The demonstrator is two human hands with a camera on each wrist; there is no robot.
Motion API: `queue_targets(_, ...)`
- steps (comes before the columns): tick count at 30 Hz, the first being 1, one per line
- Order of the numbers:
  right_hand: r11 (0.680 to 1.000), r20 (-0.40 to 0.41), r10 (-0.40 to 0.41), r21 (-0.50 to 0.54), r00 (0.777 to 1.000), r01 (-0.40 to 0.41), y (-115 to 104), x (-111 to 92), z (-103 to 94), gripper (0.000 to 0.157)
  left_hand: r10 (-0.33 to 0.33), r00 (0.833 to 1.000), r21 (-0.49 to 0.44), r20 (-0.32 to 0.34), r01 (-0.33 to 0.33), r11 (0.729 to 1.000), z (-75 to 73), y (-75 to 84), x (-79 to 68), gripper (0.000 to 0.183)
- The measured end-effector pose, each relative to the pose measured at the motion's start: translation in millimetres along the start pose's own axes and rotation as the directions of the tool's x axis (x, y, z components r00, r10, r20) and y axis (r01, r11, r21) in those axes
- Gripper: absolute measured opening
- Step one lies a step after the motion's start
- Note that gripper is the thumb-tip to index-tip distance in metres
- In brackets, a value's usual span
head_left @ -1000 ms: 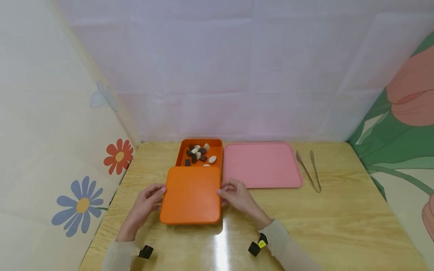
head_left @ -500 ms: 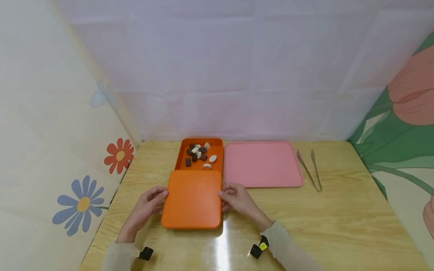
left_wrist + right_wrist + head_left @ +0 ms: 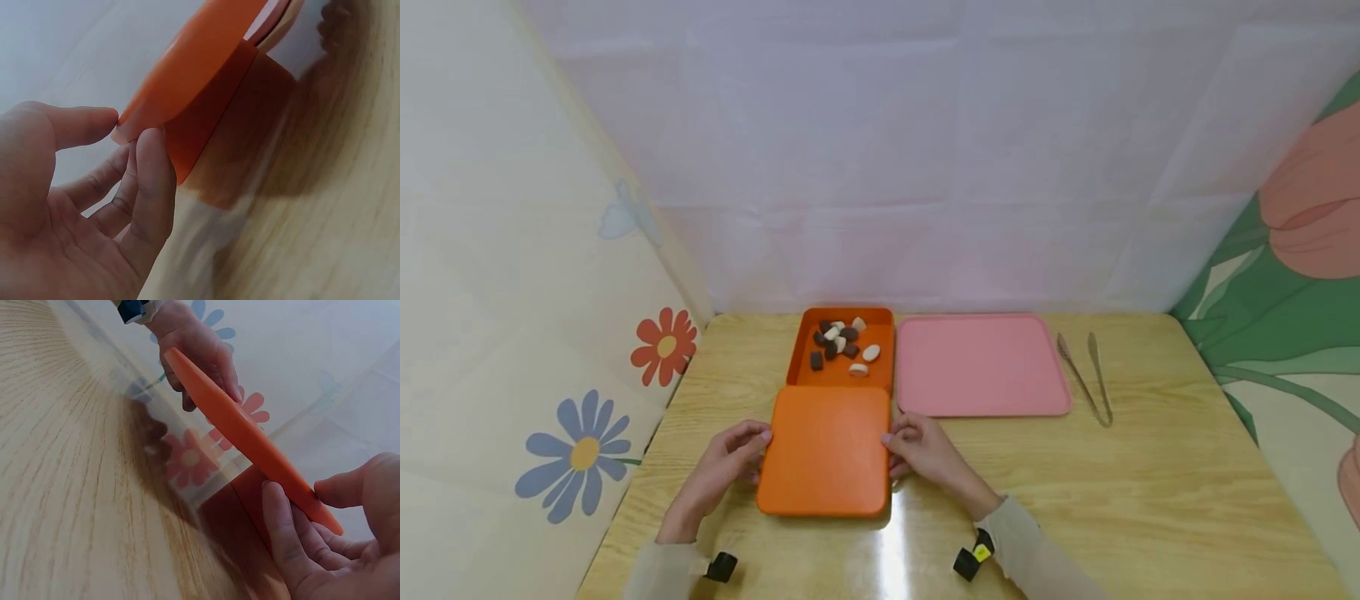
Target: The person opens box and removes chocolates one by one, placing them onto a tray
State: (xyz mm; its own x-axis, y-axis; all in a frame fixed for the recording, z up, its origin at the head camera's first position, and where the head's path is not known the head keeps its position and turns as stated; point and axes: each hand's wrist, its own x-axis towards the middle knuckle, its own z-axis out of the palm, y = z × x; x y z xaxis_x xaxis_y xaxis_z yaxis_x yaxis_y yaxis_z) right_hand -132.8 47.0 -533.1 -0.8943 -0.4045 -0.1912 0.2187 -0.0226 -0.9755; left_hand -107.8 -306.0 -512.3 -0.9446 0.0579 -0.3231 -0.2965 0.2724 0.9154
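An orange lid [image 3: 825, 451] is held flat between both hands, in front of the matching orange box [image 3: 795, 350]. My left hand [image 3: 726, 462] pinches its left edge, thumb on top and fingers beneath, as the left wrist view shows. On the opposite edge my right hand [image 3: 928, 450] pinches the lid the same way. In the right wrist view the lid [image 3: 244, 437] is raised above the table. Inside the box lie several dark and white pieces [image 3: 838, 337] like pebbles or sweets; the lid's far edge overlaps the box's near wall in the head view.
A pink tray [image 3: 981, 367] lies right of the box, close beside it. Farther right, metal tongs [image 3: 1093, 383] rest spread on the wooden table [image 3: 1150, 467]. A pale cloth wall [image 3: 925, 167] stands behind, with flower-printed cloths on both sides.
Both hands have drawn the lid toward the person, uncovering more of the box's near part and the white piece there. Box, tray and tongs stay in place.
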Motion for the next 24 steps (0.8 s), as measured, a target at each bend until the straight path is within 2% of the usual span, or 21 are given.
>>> queue_targets(10,1.0,0.01,-0.001,0.003,1.0,0.001,2.7,-3.1,2.6,0.022,-0.033,0.999,0.025,0.019,0.032,0.999,0.2,-0.3,-1.2,0.044)
queue_targets(17,1.0,0.015,0.011,0.006,1.0,-0.011,10.9,-3.3,4.1,0.02,-0.031,0.999,0.064,0.033,0.029,0.998,1.5,-1.8,-2.2,0.043)
queue_targets(24,1.0,0.019,0.015,-0.022,1.0,-0.014,14.8,-3.1,4.8,0.024,-0.034,0.999,0.113,0.019,0.032,0.993,5.9,-4.4,-3.9,0.04)
